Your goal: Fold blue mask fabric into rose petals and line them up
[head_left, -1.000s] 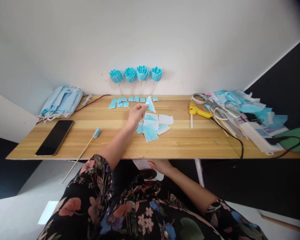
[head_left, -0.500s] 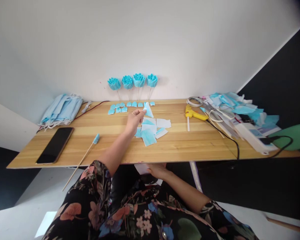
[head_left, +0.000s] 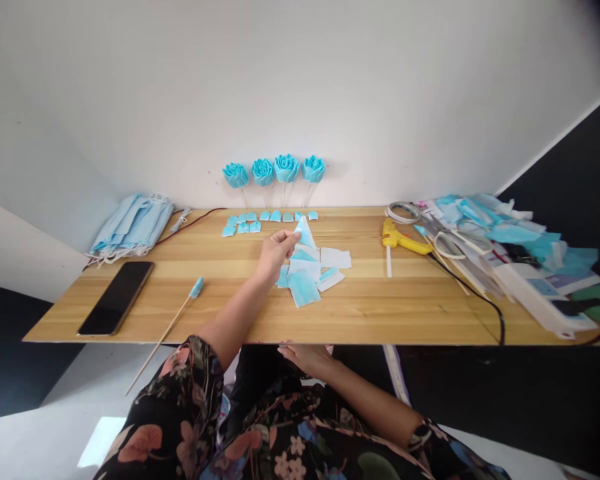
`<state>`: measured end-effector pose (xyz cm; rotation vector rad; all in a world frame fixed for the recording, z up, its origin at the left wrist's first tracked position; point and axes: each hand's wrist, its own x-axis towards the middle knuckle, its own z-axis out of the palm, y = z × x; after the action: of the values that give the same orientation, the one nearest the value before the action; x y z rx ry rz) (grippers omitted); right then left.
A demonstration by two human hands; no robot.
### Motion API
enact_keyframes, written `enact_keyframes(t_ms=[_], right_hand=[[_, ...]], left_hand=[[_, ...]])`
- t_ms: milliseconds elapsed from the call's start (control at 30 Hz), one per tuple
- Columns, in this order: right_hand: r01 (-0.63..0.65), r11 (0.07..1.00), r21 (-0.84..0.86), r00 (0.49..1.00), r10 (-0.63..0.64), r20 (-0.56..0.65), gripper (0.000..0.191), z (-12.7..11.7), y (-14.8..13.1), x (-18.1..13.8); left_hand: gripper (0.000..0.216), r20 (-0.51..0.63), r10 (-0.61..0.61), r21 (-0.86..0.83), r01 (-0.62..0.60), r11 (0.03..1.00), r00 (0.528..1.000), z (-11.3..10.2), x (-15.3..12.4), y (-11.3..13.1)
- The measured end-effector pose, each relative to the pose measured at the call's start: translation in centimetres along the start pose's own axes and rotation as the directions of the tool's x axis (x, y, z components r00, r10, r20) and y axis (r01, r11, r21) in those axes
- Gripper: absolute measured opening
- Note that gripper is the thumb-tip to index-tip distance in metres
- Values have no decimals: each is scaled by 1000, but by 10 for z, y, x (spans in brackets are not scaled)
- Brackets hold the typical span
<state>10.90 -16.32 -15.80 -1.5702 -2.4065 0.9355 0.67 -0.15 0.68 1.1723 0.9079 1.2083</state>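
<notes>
My left hand [head_left: 276, 253] is closed in a pinch on a folded, pointed piece of blue fabric [head_left: 305, 233], its tip toward the wall. The fabric looks like cut face mask. Beneath it, several loose blue and white pieces [head_left: 305, 287] overlap on the wooden table [head_left: 220, 317]. My right hand [head_left: 310, 360] is low, at the table's front edge by my lap; its fingers are partly hidden, and I cannot see whether it holds anything. Small cut blue petals [head_left: 243, 228] lie in rows behind my left hand. Several blue fabric flowers [head_left: 287, 169] on thin sticks stand against the wall.
At left are stacked face masks [head_left: 133, 227], a phone [head_left: 116, 298] and a stick with a blue bud [head_left: 197, 287], overhanging the front edge. At right are a yellow glue gun [head_left: 405, 239], scissors [head_left: 450, 245], a tape roll [head_left: 403, 213], fabric scraps [head_left: 520, 230] and a power strip [head_left: 535, 293].
The whole view has shifted slightly. My left hand keeps its pinch on the blue piece. The white piece seen by my right hand below the table edge is now out of sight.
</notes>
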Motion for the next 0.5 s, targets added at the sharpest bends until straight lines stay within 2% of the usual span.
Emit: enact_keyframes(t_ms=[233, 500], right_hand=[[3, 997, 79, 993, -12, 119, 36, 3, 5, 3], [40, 993, 113, 983, -59, 171, 35, 0, 0, 0]], left_hand=[[36, -20, -4, -1, 4, 1000, 1000, 0, 0, 1], [41, -16, -28, 9, 29, 1000, 999, 0, -2, 1]])
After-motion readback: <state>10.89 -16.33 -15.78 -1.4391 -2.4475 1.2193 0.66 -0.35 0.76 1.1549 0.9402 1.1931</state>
